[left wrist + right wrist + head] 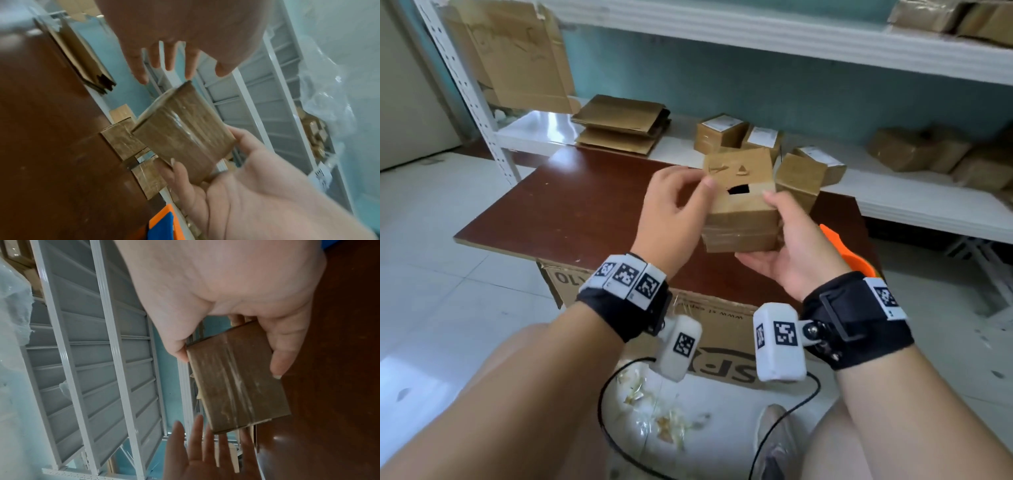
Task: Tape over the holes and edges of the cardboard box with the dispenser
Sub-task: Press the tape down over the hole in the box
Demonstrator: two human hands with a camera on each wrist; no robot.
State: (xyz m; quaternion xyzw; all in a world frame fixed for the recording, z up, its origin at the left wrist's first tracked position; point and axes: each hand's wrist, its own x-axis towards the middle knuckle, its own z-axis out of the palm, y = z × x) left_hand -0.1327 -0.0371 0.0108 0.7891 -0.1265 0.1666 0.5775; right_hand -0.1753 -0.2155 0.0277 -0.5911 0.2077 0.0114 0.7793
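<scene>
Gripping one cardboard box with three holes, right hand; left hand open alongside.

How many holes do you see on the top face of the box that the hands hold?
1 open hole, dark and rectangular, near the front edge of the top of the cardboard box. Behind it are two small torn marks, not clearly through. Other faces may hide more.
</scene>
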